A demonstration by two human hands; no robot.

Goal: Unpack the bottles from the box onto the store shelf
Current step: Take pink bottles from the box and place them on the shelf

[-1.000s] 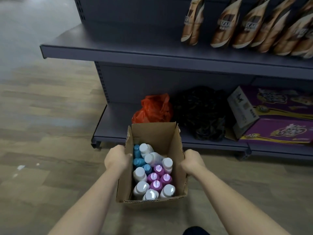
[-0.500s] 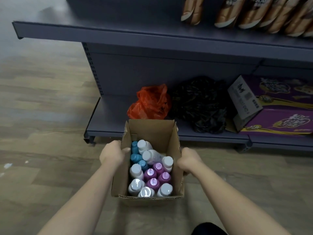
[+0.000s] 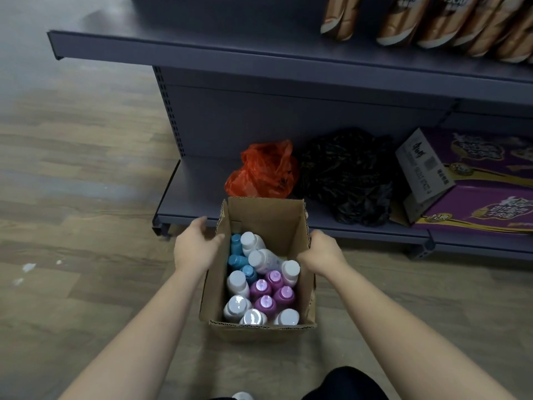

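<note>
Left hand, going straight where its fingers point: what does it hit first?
Likely the box left wall near its far corner: the left hand is open beside it, fingers aimed forward and right. If it clears that, the orange bag on the bottom shelf. Depth unclear.

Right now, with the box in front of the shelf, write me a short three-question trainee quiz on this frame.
1. True or false: a bottle already stands on the bottom shelf.
2. The left grip and right grip flank the cardboard box. Which one holds its wall? A left, B right, C both.
3. Fill in: ___ purple-capped bottles show in the box.
Key: 1 false; 2 B; 3 four.
</note>
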